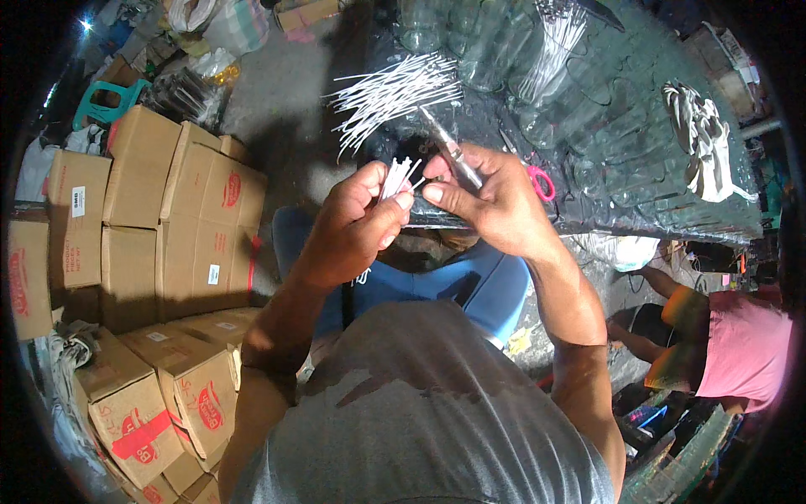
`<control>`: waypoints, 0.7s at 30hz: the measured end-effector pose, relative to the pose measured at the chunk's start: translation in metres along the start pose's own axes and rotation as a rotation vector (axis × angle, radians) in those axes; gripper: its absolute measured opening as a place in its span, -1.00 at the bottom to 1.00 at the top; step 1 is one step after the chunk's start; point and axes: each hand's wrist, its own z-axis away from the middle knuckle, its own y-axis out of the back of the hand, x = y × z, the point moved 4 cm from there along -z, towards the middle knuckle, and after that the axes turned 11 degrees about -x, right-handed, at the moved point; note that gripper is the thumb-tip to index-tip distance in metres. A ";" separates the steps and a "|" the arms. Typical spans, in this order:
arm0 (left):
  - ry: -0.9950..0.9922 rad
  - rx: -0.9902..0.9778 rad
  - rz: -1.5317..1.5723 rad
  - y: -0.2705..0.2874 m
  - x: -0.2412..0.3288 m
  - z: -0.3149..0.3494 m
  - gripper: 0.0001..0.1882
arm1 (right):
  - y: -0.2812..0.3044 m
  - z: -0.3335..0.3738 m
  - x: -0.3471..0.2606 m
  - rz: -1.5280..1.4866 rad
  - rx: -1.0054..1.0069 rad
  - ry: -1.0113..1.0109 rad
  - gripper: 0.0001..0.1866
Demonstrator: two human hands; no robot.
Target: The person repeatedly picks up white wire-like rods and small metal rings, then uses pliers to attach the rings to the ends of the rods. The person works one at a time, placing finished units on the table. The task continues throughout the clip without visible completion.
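My left hand [361, 214] is closed around a small bundle of thin white sticks [395, 181], which look like waxed wicks; their ends poke up past the thumb. Close beside it, my right hand [487, 193] grips a slim silver metal tool [453, 151] with a narrow tip pointing away from me; its exact kind is unclear. The right thumb and forefinger come near the end of one stick that slants out of the bundle. Whether they touch it, I cannot tell. Beyond both hands, a loose pile of long white sticks [395, 97] lies on the dark tabletop [491, 126].
Clear glass jars [579, 126] crowd the table's right side, with another white stick bundle [554, 50] among them. Pink-handled scissors [541, 183] lie by my right wrist. White gloves [698, 139] rest far right. Cardboard boxes [201, 210] stack at left. A person [739, 344] is at right.
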 end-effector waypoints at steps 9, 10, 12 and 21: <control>0.026 -0.030 -0.221 0.015 -0.007 0.020 -0.82 | 0.003 0.002 -0.020 0.294 0.040 0.187 -0.82; 0.013 0.011 -0.249 0.020 -0.012 0.031 -0.79 | 0.006 0.004 -0.022 0.316 0.050 0.180 -0.82; 0.074 0.103 -0.244 0.040 -0.031 0.047 -0.73 | 0.013 0.011 -0.027 0.378 0.067 0.171 -0.82; -0.323 0.264 -0.555 0.016 -0.003 0.040 -0.79 | -0.003 0.016 -0.028 0.280 -0.052 0.121 -0.83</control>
